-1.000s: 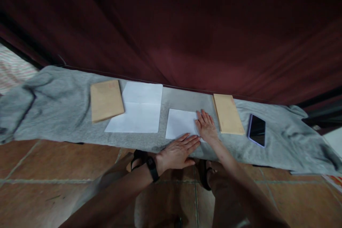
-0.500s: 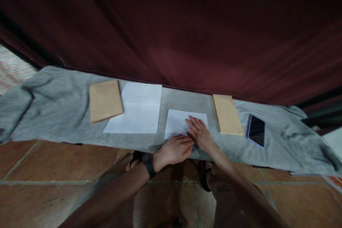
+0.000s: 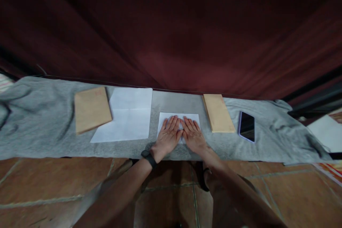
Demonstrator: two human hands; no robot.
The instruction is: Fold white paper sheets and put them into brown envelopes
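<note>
Left hand: I see my left hand (image 3: 167, 136) lying flat, palm down, fingers straight and together, pressing the left half of the small white sheet (image 3: 178, 121); it grasps nothing.
Right hand: my right hand (image 3: 193, 135) is flat in the same way on the right half, its inner edge touching the left hand.
Small white sheet: one, under both palms, on the grey cloth (image 3: 40, 121); only its far strip and corners show past my fingers.
Wrist: one black band (image 3: 149, 158) on my left wrist.
Larger white sheet: one (image 3: 125, 119), just left of my hands, creased across the middle.
Brown envelopes: two; one (image 3: 91, 109) further left, overlapping the larger sheet's edge, the other (image 3: 217, 113) just right of my hands.
Phone: one (image 3: 247, 126), dark screen up, beyond the right envelope.
Behind: a dark red curtain (image 3: 171, 32).
Below: brown floor tiles (image 3: 48, 188).
</note>
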